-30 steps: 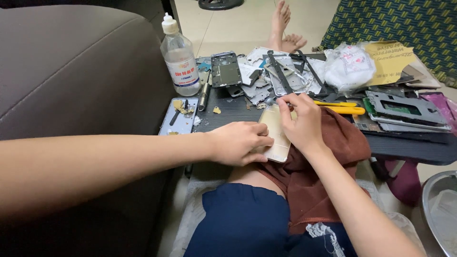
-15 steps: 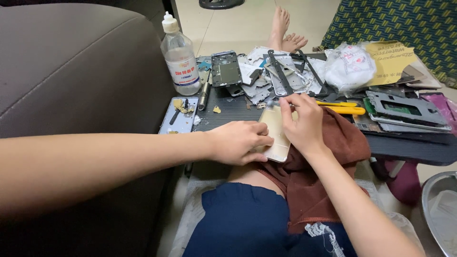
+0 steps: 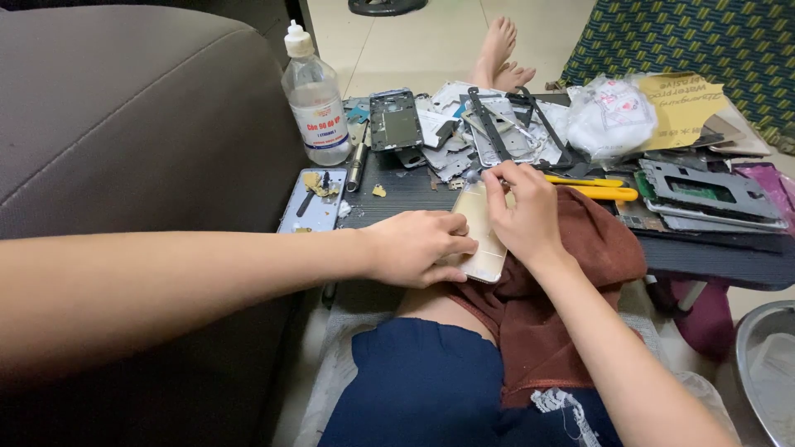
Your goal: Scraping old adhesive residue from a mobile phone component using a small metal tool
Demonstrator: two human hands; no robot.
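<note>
Little has shifted since the earlier frames; both hands stay on the gold phone back (image 3: 482,236), which lies on the brown cloth (image 3: 580,281) over the person's knee, at the near edge of the dark tray (image 3: 712,248); the left hand (image 3: 414,248) presses flat, fingers together, holding the phone's lower end down; the right hand (image 3: 526,215) curls over its upper edge, fingertips seemingly pinching a small tool or part, though the view is too small to be sure. By my reading the step in hand is prying or cleaning along that upper edge, and the next move calls for steady downward hold and a fine, shallow stroke. On the tray's far left stands a clear squeeze bottle (image 3: 315,99) with a white label printed in red; at its far right lies a crumpled white plastic bag (image 3: 611,116), and beside that a yellow paper sheet (image 3: 683,103) with handwriting; yellow-handled tools (image 3: 600,189) lie just right of the right hand.
</note>
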